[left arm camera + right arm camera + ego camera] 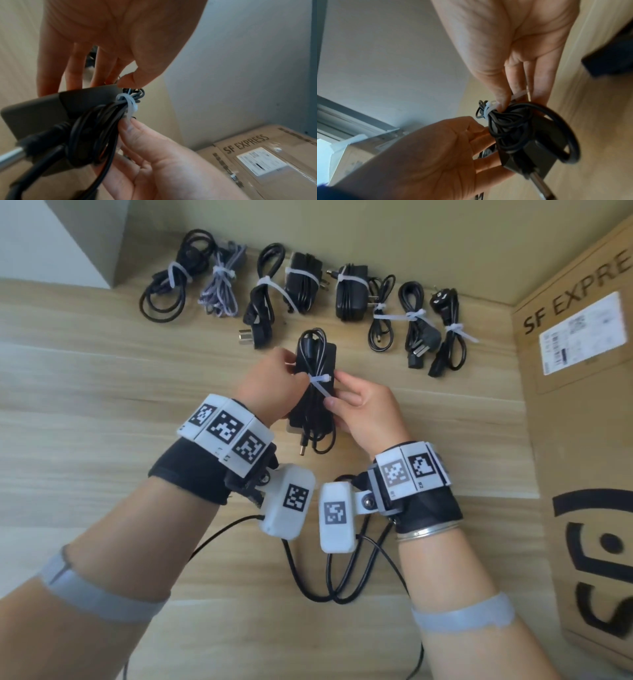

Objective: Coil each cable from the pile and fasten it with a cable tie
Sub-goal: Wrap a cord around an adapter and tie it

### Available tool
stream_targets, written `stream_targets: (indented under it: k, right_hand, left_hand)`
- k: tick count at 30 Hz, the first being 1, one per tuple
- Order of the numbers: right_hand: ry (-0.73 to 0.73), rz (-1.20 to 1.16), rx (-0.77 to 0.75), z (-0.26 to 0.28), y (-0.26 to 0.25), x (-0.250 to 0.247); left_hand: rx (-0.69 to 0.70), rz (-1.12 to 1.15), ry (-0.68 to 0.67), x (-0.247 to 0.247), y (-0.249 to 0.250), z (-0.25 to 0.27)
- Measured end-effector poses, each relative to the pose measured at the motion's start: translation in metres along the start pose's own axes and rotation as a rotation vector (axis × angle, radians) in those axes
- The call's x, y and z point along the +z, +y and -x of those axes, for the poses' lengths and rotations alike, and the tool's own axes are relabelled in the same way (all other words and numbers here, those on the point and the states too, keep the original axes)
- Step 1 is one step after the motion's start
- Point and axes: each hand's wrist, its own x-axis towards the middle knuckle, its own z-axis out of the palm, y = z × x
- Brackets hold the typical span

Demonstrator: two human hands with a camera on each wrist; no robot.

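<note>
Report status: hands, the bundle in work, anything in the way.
Left hand grips power adapter. Right hand pinches tail of cable tie looped round adapter and cord. Tied bundles lie beyond, apart. Nothing in the way.

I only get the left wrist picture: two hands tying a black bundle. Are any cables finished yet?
Observer: Yes, the head view shows a row of tied bundles along the table's far edge.
Operator: All black?
Observer: No, one is a purple-and-white braided cable.
Operator: What holds the bundle underneath?
Observer: The left hand: in the right wrist view its fingers lie under the adapter.
</note>
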Motion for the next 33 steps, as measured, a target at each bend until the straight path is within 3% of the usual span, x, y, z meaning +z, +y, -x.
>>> stream_targets:
  k: [11, 17, 26, 33]
  right_hand:
    - [0.297, -0.02, -0.014, 0.015, -0.009, -0.158]
    - [0.387, 0.039, -0.011, -0.005, -0.006, -0.224]
    - [0.445, 0.195, -0.014, -0.062, 0.009, -0.253]
    - [0.418, 0.319, -0.006, -0.096, 0.024, -0.252]
  left_hand:
    - [0.277, -0.095, -0.235, 0.117, 0.122, -0.001]
    - [0.303, -0.046, -0.324, 0.173, 0.161, -0.022]
    - [0.139, 0.225, -0.309, 0.225, 0.152, -0.08]
    - [0.222, 0.251, -0.318, 0.236, 0.143, -0.105]
